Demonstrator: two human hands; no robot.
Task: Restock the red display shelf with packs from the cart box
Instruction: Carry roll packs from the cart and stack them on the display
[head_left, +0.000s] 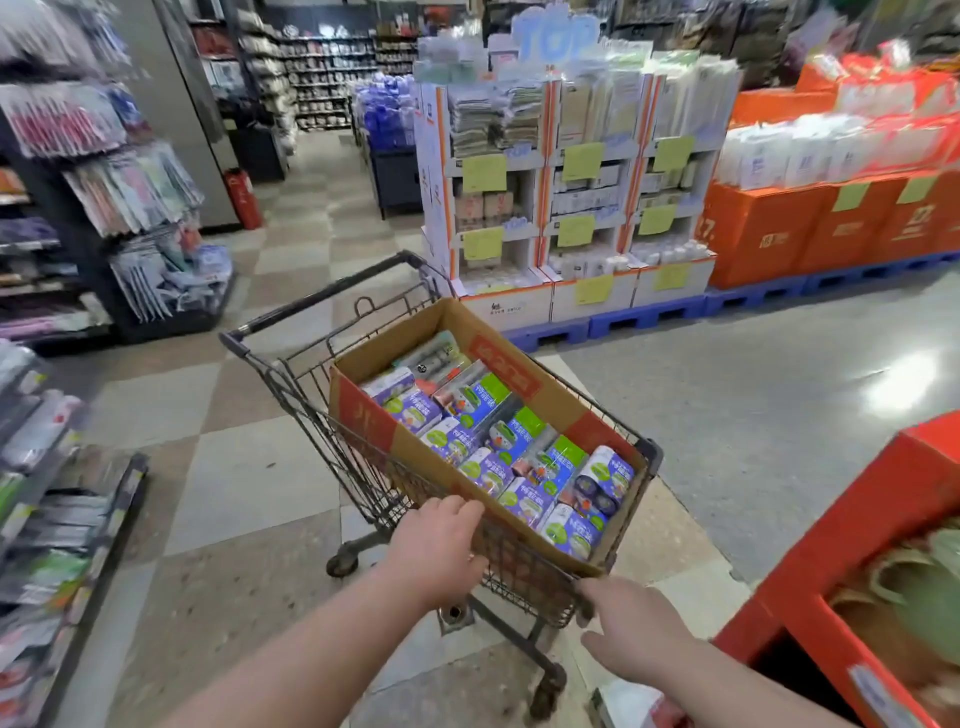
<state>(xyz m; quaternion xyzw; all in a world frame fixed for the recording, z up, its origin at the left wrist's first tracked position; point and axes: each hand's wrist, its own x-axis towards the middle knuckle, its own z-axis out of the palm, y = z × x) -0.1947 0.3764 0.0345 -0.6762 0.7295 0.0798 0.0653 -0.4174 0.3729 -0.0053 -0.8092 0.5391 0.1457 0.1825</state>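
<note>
A wire shopping cart (304, 402) stands in the aisle in front of me, its handle on the far side. A cardboard box (467, 325) fills its basket, packed with several purple, blue and green packs (501, 434). My left hand (436, 545) grips the cart's near rim, fingers curled over the edge by the box. My right hand (631, 623) holds the cart's near right corner. The red display shelf (852, 551) is at the lower right, beside my right arm, with blurred green goods inside.
Racks of hanging packets line the left side (130, 197). A white cardboard display (571, 208) on blue pallets and orange boxes (810, 228) stand beyond the cart. A red fire extinguisher (243, 200) sits by a pillar. Open floor lies right of the cart.
</note>
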